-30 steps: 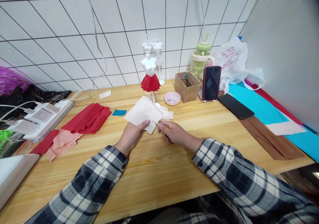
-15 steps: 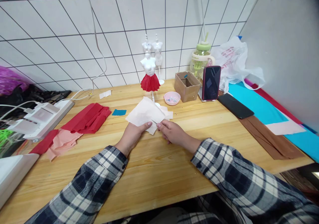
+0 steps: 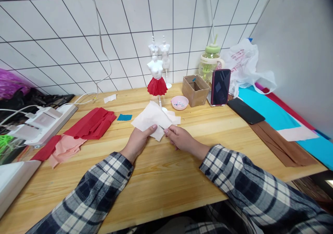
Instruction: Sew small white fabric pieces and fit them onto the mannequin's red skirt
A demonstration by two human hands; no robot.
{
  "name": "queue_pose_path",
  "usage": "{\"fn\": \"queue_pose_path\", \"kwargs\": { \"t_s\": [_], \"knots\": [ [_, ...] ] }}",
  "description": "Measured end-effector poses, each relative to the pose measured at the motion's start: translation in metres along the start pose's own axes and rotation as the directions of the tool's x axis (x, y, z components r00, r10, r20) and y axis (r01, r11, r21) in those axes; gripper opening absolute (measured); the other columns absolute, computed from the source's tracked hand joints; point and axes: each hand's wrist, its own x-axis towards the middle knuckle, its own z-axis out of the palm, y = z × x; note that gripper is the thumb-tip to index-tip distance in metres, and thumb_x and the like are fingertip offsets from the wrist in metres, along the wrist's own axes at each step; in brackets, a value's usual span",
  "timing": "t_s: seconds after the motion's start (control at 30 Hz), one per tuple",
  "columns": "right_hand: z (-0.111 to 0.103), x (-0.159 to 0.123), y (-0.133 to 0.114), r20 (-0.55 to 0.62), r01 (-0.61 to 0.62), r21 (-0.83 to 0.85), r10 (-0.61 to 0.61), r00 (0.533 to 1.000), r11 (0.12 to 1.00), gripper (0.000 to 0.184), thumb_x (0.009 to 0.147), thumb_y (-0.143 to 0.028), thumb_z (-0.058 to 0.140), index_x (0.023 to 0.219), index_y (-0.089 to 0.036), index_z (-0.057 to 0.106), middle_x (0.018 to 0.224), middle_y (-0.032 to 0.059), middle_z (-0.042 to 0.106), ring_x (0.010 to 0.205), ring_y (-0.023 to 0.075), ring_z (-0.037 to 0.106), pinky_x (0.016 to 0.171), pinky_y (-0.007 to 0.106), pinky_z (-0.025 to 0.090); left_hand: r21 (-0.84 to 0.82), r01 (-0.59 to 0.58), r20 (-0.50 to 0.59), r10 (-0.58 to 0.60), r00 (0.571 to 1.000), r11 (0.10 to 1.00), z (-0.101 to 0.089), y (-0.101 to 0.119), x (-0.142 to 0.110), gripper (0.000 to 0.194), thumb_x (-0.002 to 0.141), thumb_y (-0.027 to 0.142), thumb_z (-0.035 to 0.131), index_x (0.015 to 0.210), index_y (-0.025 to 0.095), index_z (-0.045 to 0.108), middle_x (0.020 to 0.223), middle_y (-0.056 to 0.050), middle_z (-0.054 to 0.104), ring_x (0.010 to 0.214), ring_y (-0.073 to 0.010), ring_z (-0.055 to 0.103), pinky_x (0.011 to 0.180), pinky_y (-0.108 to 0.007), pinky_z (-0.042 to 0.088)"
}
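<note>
A sheet of white crepe-like paper (image 3: 149, 117) is held just above the table, its lower edge in my left hand (image 3: 139, 139), thumb on top and fingers underneath. My right hand (image 3: 179, 136) is closed around what looks like small scissors (image 3: 161, 127); only the thin pointed tip shows, lying against the paper, and the handles are hidden in my fingers. Behind the sheet, another pale piece of paper (image 3: 175, 118) lies on the table. A small white mannequin (image 3: 155, 69) in a red pleated skirt (image 3: 157, 86) stands just beyond.
A pink bowl (image 3: 179, 102) of small beads, a cardboard box (image 3: 195, 91) and a propped phone (image 3: 220, 87) stand behind to the right. Red paper (image 3: 91, 124) and a blue scrap (image 3: 124, 117) lie left. Brown sheets (image 3: 283, 143) and a black phone (image 3: 246, 111) lie right.
The scissor tip has shifted slightly against the paper and now shows as a thin dark point. Both hands stay in nearly the same place.
</note>
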Motion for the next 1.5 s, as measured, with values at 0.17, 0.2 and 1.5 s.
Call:
{"fn": "queue_pose_path", "kwargs": {
  "t_s": [0.17,0.2,1.5],
  "knots": [
    [0.0004,0.0007,0.0024,0.008,-0.001,0.005,0.001,1.000,1.000,0.028,0.094,-0.047,0.044,0.085,-0.021,0.051,0.058,-0.0056,0.046,0.043,0.0092,0.044,0.038,0.020,0.039,-0.017,0.009,-0.029,-0.010,1.000,1.000,0.0015,0.0006,-0.0006,0.060,0.069,0.030,0.082,0.125,0.020,0.062,0.128,-0.010,0.065,0.115,-0.0285,0.062,0.099,-0.040,0.049],
    [0.0005,0.0008,0.0029,0.012,-0.001,0.010,0.001,1.000,1.000,0.029,0.094,-0.048,0.044,0.087,-0.021,0.052,0.058,-0.0057,0.046,0.043,0.0091,0.044,0.038,0.020,0.039,-0.014,0.017,-0.030,-0.017,0.999,1.000,0.0015,0.0006,-0.0006,0.060,0.068,0.030,0.083,0.125,0.021,0.062,0.127,-0.010,0.066,0.114,-0.0284,0.063,0.098,-0.040,0.050],
    [0.0007,0.0007,0.0021,0.020,-0.009,0.005,0.009,1.000,1.000,0.030,0.095,-0.048,0.044,0.084,-0.020,0.049,0.052,-0.0075,0.044,0.040,0.0082,0.045,0.039,0.019,0.039,0.066,-0.005,0.061,0.001,0.998,0.998,-0.0059,-0.0050,0.0013,0.055,0.070,0.028,0.082,0.120,0.018,0.062,0.130,-0.012,0.064,0.115,-0.0288,0.061,0.097,-0.040,0.050]
  ]
}}
